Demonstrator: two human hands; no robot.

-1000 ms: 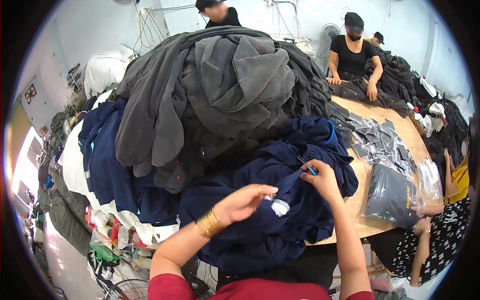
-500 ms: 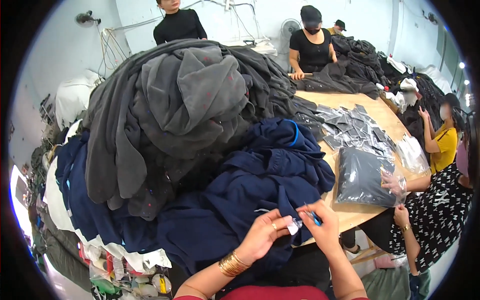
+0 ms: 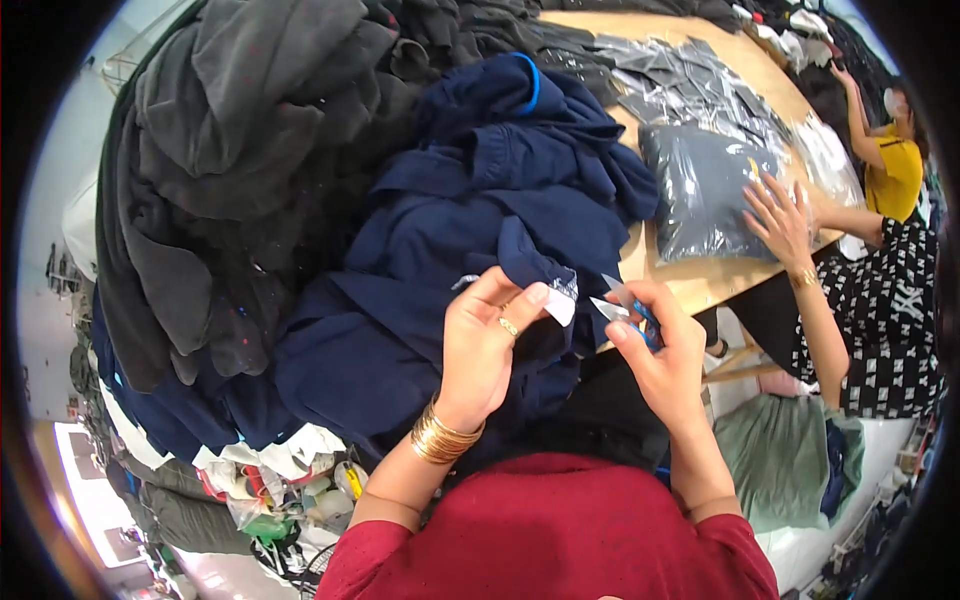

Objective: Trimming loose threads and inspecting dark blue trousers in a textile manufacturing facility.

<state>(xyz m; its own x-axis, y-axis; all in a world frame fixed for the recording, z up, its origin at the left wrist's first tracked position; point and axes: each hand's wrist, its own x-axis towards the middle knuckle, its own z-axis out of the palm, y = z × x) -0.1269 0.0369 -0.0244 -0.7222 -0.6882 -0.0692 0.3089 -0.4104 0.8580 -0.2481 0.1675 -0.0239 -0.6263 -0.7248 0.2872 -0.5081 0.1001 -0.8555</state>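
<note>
My left hand (image 3: 478,350) pinches the edge of a navy garment (image 3: 525,258) between thumb and fingers. At that edge a small white label (image 3: 562,307) sticks out beside the thumb. Thread snips (image 3: 612,309) with blue handles sit in my right hand (image 3: 668,352), its fingers closed round them. Their two pointed blades are spread apart and face the label, a short gap away. The rest of the navy fabric lies heaped under and beyond both hands. A white thread end (image 3: 466,281) shows by my left fingers.
A tall heap of dark grey garments (image 3: 260,110) rises at the left. On the wooden table (image 3: 690,285), a co-worker's hand (image 3: 785,222) rests on a clear bag of dark folded fabric (image 3: 700,190). Small clear packets (image 3: 690,80) lie behind it. Green cloth (image 3: 775,460) sits at lower right.
The view has tipped downward. My hands have moved a little apart, the snips' blades now show spread, and the label is plainer. The co-worker's hand lies flatter on the bag.
</note>
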